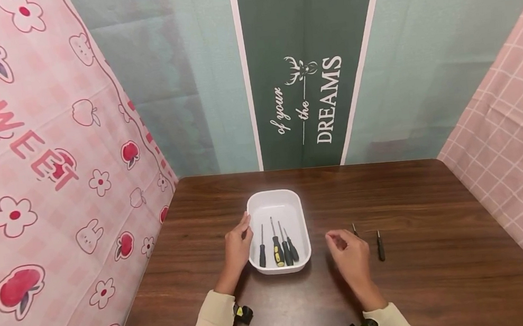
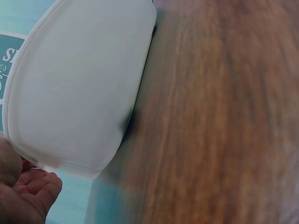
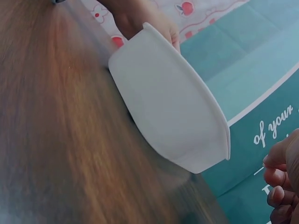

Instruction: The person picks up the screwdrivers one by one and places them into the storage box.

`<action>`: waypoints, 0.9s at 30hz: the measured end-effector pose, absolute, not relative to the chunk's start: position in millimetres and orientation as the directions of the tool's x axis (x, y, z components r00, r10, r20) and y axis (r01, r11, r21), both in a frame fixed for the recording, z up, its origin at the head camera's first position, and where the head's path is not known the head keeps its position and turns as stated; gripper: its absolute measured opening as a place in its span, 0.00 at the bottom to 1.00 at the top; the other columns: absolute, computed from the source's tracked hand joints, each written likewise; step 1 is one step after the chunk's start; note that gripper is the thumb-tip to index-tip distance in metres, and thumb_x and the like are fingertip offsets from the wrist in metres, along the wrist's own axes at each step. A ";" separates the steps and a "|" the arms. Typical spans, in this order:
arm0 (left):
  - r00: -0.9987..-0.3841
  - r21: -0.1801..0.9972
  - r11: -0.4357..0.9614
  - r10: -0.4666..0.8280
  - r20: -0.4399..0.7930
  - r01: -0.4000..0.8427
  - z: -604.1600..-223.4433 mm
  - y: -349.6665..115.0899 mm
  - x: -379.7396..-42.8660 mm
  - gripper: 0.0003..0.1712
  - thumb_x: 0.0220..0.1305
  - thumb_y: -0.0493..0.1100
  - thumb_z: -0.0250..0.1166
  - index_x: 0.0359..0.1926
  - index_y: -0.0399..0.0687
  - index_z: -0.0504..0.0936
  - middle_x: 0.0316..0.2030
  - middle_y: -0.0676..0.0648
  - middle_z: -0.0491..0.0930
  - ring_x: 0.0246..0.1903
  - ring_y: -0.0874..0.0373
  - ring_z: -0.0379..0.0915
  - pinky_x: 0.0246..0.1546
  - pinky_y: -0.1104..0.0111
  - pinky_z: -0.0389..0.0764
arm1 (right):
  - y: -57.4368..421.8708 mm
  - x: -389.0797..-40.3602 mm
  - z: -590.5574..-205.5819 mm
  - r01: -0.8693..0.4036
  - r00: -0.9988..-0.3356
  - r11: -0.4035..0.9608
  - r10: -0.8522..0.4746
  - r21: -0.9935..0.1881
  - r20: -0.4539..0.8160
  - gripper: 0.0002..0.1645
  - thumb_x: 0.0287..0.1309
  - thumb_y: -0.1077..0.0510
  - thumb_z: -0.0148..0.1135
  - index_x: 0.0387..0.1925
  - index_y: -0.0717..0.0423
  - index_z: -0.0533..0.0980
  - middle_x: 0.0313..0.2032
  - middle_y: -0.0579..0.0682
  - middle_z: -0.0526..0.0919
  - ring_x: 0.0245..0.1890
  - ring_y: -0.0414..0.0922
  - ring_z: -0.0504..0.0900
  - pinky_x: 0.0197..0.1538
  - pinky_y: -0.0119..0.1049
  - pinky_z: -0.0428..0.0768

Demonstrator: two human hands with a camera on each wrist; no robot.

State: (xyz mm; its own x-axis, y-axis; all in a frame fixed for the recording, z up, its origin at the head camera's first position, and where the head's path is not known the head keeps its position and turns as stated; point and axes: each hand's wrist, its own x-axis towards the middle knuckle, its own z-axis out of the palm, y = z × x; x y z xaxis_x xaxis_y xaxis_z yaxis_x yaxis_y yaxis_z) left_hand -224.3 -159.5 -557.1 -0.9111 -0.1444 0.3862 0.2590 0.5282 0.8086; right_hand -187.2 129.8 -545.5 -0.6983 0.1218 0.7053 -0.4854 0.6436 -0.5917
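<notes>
A white rectangular tray stands on the table, with several black-handled screwdrivers lying inside it. One screwdriver has yellow on its handle. My left hand holds the tray's left rim; in the left wrist view its fingers are partly hidden by the rim. To the right of the tray, my right hand hovers with loosely bent fingers, nothing visible in them. Just right of that hand a small black screwdriver lies on the table. Another tool's thin tip shows behind the hand, the remainder hidden.
The dark wooden table reaches back to a green and teal curtain. A pink patterned cloth hangs along the left side and a pink checked one along the right.
</notes>
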 end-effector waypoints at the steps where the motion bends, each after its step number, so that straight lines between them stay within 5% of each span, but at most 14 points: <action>1: -0.910 0.808 0.530 -0.145 0.388 0.260 -557.1 -159.5 -224.5 0.19 0.68 0.29 0.61 0.60 0.33 0.80 0.61 0.42 0.77 0.62 0.48 0.73 0.63 0.55 0.73 | 131.0 -186.8 -546.2 -0.485 -0.698 0.646 0.121 -0.590 0.706 0.07 0.46 0.70 0.74 0.27 0.58 0.86 0.20 0.43 0.81 0.17 0.38 0.75 0.23 0.22 0.70; 17: -0.899 0.800 0.533 -0.151 0.410 0.275 -553.8 -159.0 -223.8 0.19 0.67 0.27 0.62 0.58 0.32 0.81 0.61 0.40 0.77 0.61 0.45 0.74 0.63 0.53 0.73 | 146.6 -184.1 -553.3 -0.391 -0.727 0.698 0.164 -0.600 0.666 0.08 0.45 0.67 0.79 0.25 0.56 0.85 0.19 0.43 0.81 0.18 0.39 0.77 0.24 0.22 0.71; 27: -0.907 0.807 0.531 -0.152 0.392 0.259 -556.2 -158.8 -223.6 0.19 0.68 0.29 0.61 0.59 0.34 0.80 0.61 0.42 0.77 0.62 0.47 0.73 0.63 0.55 0.73 | 158.4 -180.1 -555.4 -0.263 -0.764 0.777 0.194 -0.572 0.615 0.07 0.47 0.60 0.80 0.27 0.55 0.86 0.20 0.44 0.80 0.20 0.39 0.76 0.23 0.32 0.71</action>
State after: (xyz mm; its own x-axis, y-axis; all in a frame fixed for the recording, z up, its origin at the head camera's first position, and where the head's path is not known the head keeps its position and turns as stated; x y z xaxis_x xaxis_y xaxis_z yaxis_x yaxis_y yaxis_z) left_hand -223.6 -158.8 -556.2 -0.9074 -0.1522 0.3917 0.2590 0.5314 0.8065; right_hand -180.1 158.4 -555.4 -0.7640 0.1937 0.6155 -0.2635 0.7771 -0.5716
